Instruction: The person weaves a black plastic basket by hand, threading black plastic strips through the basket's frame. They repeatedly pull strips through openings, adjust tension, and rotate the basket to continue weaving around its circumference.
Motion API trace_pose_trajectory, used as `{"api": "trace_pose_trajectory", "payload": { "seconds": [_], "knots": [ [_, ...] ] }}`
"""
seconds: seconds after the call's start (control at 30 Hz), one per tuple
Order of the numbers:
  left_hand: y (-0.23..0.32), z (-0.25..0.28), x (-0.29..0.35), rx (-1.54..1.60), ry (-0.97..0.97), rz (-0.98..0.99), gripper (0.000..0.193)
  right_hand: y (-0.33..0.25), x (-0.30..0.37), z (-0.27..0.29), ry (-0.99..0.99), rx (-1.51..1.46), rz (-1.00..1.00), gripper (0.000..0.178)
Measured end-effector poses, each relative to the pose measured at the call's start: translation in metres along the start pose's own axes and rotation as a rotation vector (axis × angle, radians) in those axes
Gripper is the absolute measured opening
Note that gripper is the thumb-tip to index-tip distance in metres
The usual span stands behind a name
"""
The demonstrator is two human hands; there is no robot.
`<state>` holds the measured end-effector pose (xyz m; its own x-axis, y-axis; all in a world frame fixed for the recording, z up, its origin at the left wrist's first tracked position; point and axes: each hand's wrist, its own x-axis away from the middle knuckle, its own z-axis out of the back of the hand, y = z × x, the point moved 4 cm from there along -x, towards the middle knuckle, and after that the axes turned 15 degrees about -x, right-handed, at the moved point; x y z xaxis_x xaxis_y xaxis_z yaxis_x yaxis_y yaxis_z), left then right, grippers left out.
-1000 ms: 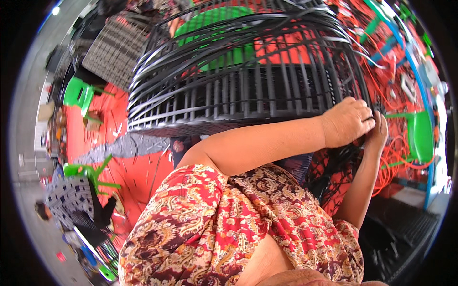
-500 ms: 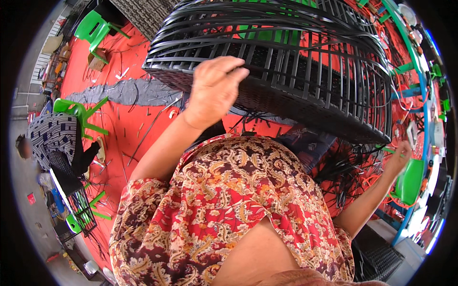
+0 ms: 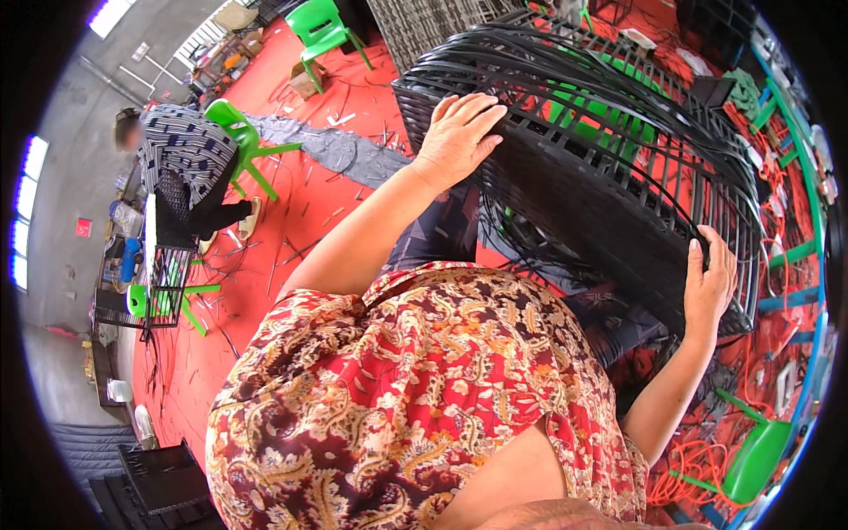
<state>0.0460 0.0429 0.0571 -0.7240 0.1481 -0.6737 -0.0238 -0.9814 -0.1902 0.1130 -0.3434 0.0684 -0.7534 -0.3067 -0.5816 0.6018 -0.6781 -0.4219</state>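
Observation:
A large black basket-like frame [image 3: 574,203] of woven plastic strips lies tilted across my lap. Its near side is a dense weave, and loose black strips [image 3: 565,62] bunch over the upright bars. My left hand [image 3: 459,140] lies on the left end of the near edge, fingers stretched out, thumb apart from them. At the right end of that edge, my right hand [image 3: 711,283] is closed, thumb and fingertips on a thin black strip [image 3: 632,168] that runs along the bars from near my left hand.
Across the red floor [image 3: 327,212] lie scattered strip scraps and a grey cloth [image 3: 353,155]. Green chairs [image 3: 318,35] stand about. At the left a person [image 3: 181,163] sits bent over another black frame [image 3: 168,278]. Orange cord [image 3: 707,473] tangles beside a green chair at lower right.
My right hand has come up from the right side onto the frame's edge. My left hand has lowered onto the left end. The view has turned, shifting the frame rightward.

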Motion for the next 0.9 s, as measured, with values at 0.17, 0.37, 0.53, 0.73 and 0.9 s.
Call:
{"api": "trace_pose_trajectory", "payload": {
  "seconds": [0.17, 0.37, 0.53, 0.73, 0.9],
  "knots": [
    [0.006, 0.018, -0.025, 0.028, 0.077, -0.033, 0.042, 0.019, -0.011, 0.000, -0.032, -0.042, -0.002, 0.021],
    [0.031, 0.041, -0.042, 0.050, 0.137, -0.029, 0.041, 0.057, -0.005, 0.017, -0.071, -0.202, -0.107, 0.022],
    [0.042, 0.028, -0.018, 0.157, 0.080, -0.020, 0.045, 0.056, 0.020, 0.032, -0.055, -0.129, -0.102, 0.021],
    [-0.034, 0.019, 0.017, 0.234, 0.329, 0.566, 0.059, 0.078, 0.056, 0.042, 0.006, -0.046, -0.121, 0.019],
    [-0.061, -0.070, 0.080, 1.256, -0.217, 0.867, 0.060, 0.078, 0.055, 0.046, -0.014, -0.073, -0.110, 0.018]
  ]
}}
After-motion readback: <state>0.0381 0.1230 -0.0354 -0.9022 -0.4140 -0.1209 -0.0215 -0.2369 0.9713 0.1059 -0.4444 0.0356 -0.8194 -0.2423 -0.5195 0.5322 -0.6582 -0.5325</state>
